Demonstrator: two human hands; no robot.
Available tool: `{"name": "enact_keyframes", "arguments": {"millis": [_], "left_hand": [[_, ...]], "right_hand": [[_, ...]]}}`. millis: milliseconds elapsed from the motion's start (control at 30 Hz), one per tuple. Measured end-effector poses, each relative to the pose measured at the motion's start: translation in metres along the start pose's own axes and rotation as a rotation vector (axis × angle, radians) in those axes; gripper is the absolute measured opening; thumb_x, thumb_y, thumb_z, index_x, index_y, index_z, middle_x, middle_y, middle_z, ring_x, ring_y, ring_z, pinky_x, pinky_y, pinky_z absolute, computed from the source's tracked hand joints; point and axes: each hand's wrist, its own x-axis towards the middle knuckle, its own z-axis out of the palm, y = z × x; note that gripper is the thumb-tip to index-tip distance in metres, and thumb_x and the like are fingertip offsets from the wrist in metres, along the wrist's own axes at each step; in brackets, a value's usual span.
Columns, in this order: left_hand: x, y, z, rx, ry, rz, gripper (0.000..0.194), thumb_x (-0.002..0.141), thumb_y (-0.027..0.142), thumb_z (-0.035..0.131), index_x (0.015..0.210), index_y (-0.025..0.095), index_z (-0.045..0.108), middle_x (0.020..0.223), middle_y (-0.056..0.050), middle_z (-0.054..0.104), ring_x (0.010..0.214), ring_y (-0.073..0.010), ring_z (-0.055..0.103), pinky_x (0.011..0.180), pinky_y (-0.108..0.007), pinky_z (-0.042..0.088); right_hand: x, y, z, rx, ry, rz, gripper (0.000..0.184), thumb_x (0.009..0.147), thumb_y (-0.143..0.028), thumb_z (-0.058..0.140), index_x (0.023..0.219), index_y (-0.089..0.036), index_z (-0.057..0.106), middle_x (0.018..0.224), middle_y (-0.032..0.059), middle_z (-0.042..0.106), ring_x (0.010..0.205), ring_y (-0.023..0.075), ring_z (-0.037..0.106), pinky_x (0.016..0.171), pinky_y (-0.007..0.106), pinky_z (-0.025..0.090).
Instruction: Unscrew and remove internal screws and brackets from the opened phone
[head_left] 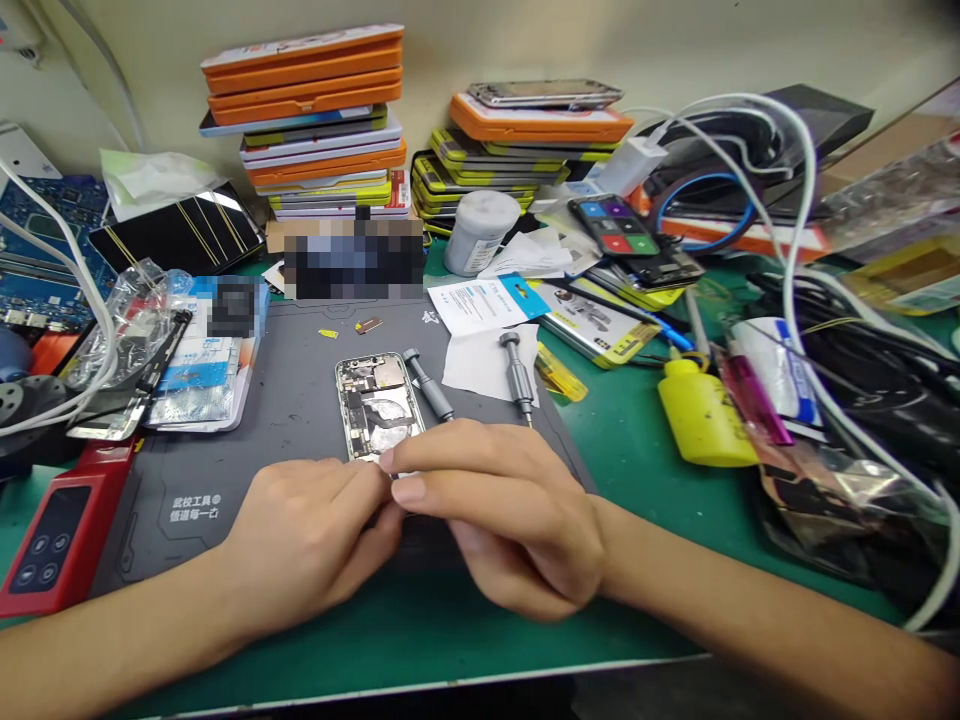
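Left hand [311,535] and right hand [495,515] meeting fingertip to fingertip at near edge of opened phone [377,407], pinched shut on something too small to tell. Phone flat on grey work mat [247,450], two screwdrivers [429,385] parked alongside within reach.

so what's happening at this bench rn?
A person's left hand and right hand meet fingertip to fingertip at the near end of an opened phone lying on a grey work mat. Whatever they pinch is too small to make out. Two screwdrivers lie on the mat just right of the phone, untouched. A yellow bottle sits further right on the green bench, and stacks of orange cases line the back wall.
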Motion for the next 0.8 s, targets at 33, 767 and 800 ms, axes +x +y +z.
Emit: {"name": "enact_keyframes", "arguments": {"millis": [33, 767, 800], "left_hand": [[0.0004, 0.0001, -0.0001, 0.005, 0.001, 0.002, 0.024, 0.113, 0.021, 0.045, 0.091, 0.021, 0.055, 0.074, 0.002, 0.071, 0.057, -0.0153, 0.066, 0.052, -0.031, 0.044], [0.0027, -0.0002, -0.0018, 0.059, 0.053, 0.025, 0.032, 0.115, 0.023, 0.048, 0.096, 0.021, 0.074, 0.078, 0.000, 0.073, 0.058, -0.0154, 0.060, 0.051, -0.030, 0.040], [0.0024, -0.0005, -0.0014, 0.052, 0.057, 0.019, 0.030, 0.115, 0.025, 0.050, 0.098, 0.021, 0.074, 0.079, 0.000, 0.074, 0.059, -0.0151, 0.061, 0.052, -0.029, 0.040]], "right_hand": [[0.0000, -0.0004, 0.0001, 0.013, 0.003, -0.001, 0.041, 0.089, -0.007, 0.051, 0.128, -0.011, 0.064, 0.115, 0.0159, 0.080, 0.107, 0.0209, 0.079, 0.092, 0.031, 0.070], [0.0006, -0.0061, 0.0031, -0.030, 0.050, 0.144, 0.032, 0.104, -0.010, 0.058, 0.135, -0.017, 0.061, 0.101, 0.0056, 0.084, 0.086, 0.0166, 0.081, 0.072, 0.025, 0.065], [0.0001, -0.0069, 0.0036, -0.007, 0.075, 0.154, 0.033, 0.104, -0.008, 0.057, 0.136, -0.018, 0.061, 0.101, 0.0053, 0.084, 0.086, 0.0165, 0.081, 0.072, 0.025, 0.065]]}}
